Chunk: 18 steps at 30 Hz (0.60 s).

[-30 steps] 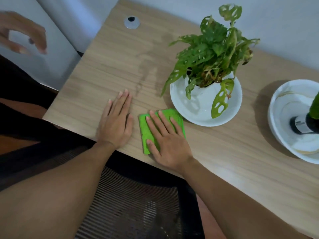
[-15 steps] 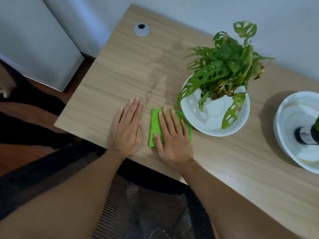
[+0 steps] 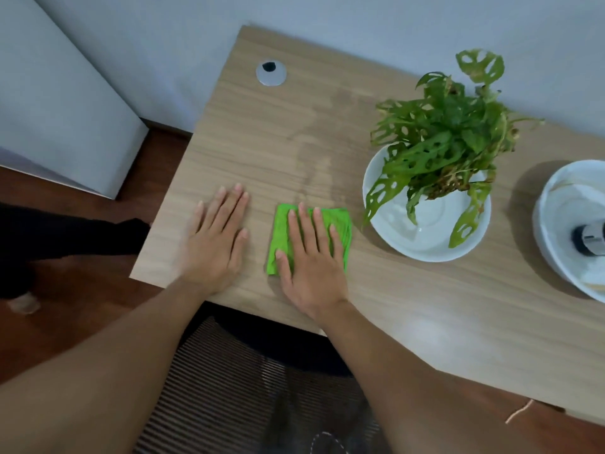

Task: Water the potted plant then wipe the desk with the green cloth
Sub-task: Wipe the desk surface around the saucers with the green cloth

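A folded green cloth [image 3: 340, 224] lies flat on the wooden desk [image 3: 409, 306] near its front edge. My right hand [image 3: 311, 260] presses flat on the cloth, fingers spread and pointing away from me. My left hand [image 3: 217, 240] rests flat on the bare wood just left of the cloth, holding nothing. The potted plant [image 3: 442, 139], with holed green leaves, stands in a white bowl-shaped pot [image 3: 422, 237] right of the cloth. A darker damp streak [image 3: 314, 152] runs across the wood beyond the cloth.
A second white bowl [image 3: 556, 204] holding a dark bottle [image 3: 589, 239] sits at the right edge. A round grey cable grommet [image 3: 271, 73] is at the desk's far left corner. A mesh chair seat [image 3: 262, 388] is under my arms. White wall behind.
The cloth and my right hand have slid slightly right, opening a gap to my left hand. Another person's hand at the upper left has left the view.
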{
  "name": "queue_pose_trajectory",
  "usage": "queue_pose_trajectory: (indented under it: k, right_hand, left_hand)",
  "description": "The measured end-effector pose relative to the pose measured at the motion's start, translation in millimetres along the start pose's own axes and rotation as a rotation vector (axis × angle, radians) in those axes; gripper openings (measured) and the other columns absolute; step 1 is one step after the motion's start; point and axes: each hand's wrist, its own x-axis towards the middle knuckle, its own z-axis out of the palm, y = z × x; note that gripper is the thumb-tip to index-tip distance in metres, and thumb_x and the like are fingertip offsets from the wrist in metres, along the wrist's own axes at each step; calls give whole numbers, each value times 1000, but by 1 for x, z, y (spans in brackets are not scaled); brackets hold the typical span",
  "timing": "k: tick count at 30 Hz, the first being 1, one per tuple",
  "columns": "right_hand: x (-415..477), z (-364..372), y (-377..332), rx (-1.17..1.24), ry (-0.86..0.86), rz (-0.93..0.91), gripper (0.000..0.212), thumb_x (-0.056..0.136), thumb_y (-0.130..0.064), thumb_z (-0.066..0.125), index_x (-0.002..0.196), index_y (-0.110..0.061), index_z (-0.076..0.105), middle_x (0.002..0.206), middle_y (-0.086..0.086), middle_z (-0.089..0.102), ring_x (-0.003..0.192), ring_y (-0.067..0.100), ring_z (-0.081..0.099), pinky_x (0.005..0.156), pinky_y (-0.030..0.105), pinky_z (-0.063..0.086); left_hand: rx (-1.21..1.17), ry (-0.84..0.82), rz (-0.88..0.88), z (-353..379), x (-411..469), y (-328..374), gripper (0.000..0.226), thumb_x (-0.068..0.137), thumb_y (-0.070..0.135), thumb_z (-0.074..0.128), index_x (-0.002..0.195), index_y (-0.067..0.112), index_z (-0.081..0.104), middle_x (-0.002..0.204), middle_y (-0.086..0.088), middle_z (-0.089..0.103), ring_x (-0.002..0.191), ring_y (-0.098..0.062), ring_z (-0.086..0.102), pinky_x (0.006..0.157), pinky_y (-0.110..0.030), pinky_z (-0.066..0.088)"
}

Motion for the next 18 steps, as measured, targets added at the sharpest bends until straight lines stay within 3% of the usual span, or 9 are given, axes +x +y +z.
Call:
queue_pose_trajectory:
  k: [11,18]
  right_hand:
    - [5,8,-35,64,-4,-2,77,110,-53,25,176,-23,0,185,-4,-11,171,18,-14,138,53,3]
    - [4,-16,-21,216,-155,-71,82,109,-60,27,175,-23,-5,184,-6,-17,169,14,-19,139,49,-3]
  left_hand:
    - [-28,-29,5,3,0,-5,64,117,36,22,179,29,6,188,14,-1,175,-10,-4,143,-50,8]
    - [-154,-111,-18,-18,2,4,67,114,44,17,178,24,16,188,7,12,175,-14,8,142,-49,16]
